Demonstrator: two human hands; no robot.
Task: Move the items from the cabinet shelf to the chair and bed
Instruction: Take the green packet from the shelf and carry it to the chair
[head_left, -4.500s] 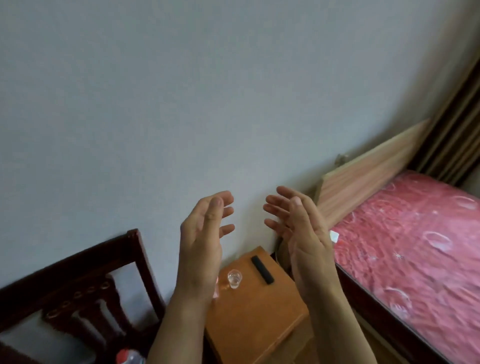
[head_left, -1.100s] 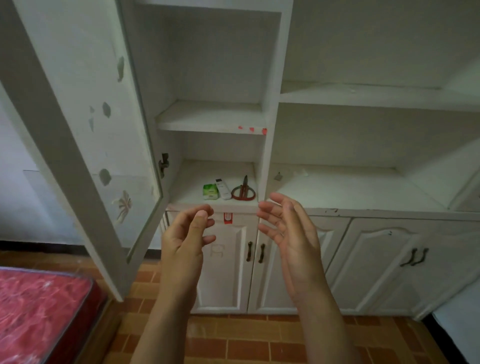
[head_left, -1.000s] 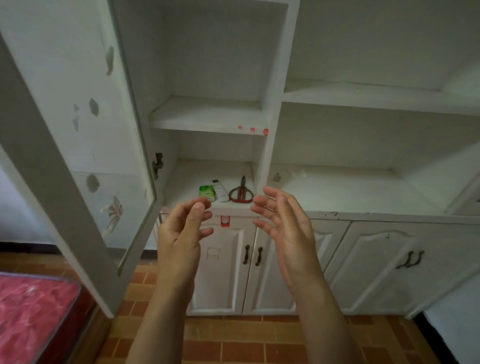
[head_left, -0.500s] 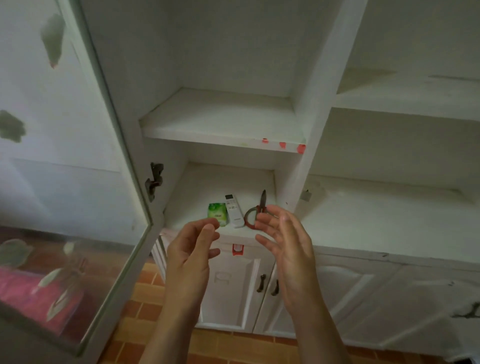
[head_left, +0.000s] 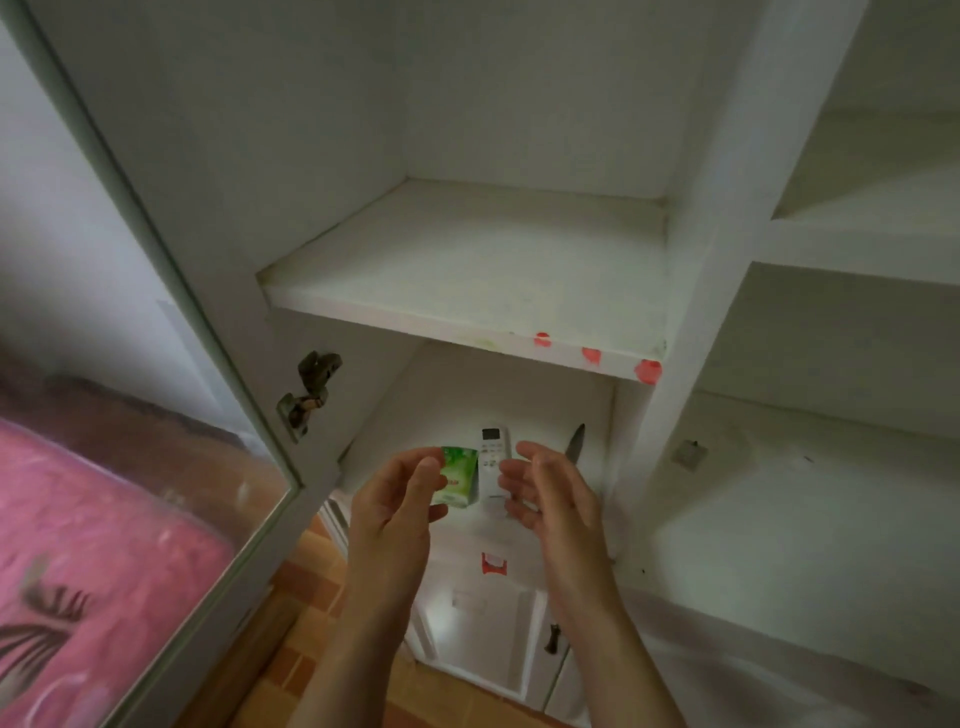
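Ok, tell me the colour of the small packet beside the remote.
Green and white packet, clearest in the head view.

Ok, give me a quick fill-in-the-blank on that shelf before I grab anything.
1. The white ____ lies between the green packet and the scissors.
2. The front edge of the upper shelf carries three ____ spots.
3. The glass cabinet door stands ____.
Missing: remote; red; open.

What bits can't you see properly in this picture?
- Pointed blade: head view, the right hand hides its lower end.
- Green packet: the left hand covers its left edge; print too blurred to read.
- Remote: buttons too small.
- Bed: blurred behind the glass door, cut off by the left edge.
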